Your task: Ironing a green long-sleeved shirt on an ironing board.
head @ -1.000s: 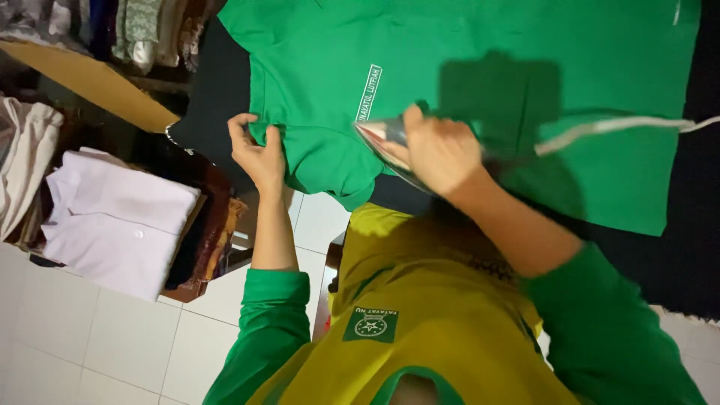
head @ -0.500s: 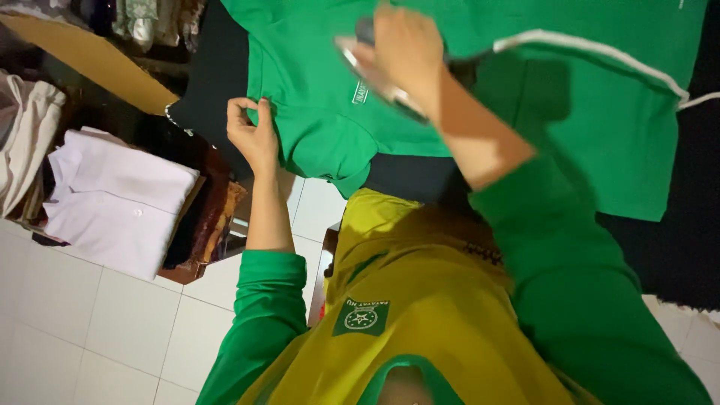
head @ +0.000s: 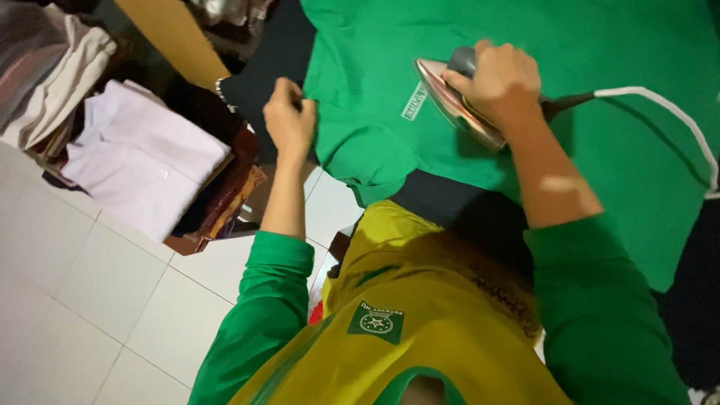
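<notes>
At the far left, a stack of folded clothes (head: 139,161), pale lilac on top, sits above a white tiled floor (head: 82,300), with more bundled fabric behind it. Moving right, the left hand (head: 289,120) reaches up from a green sleeve and pinches the left edge of a green shirt (head: 600,172); its fingers (head: 287,91) are curled shut on the cloth, knuckles towards the camera. The shirt lies spread flat on a dark tabletop (head: 277,56), its lower corner drooping over the near edge just above the person's yellow vest (head: 420,330). A small white printed patch shows on the shirt between the two hands. Further right, the right hand (head: 499,79) is wrapped over the handle of an iron (head: 457,105), fingers closed around it, the shiny soleplate tilted and partly lifted so that its metal face shows, its lower edge against the green fabric. From the iron's rear, a white cord (head: 667,112) arcs across the shirt to the right edge of the view.
</notes>
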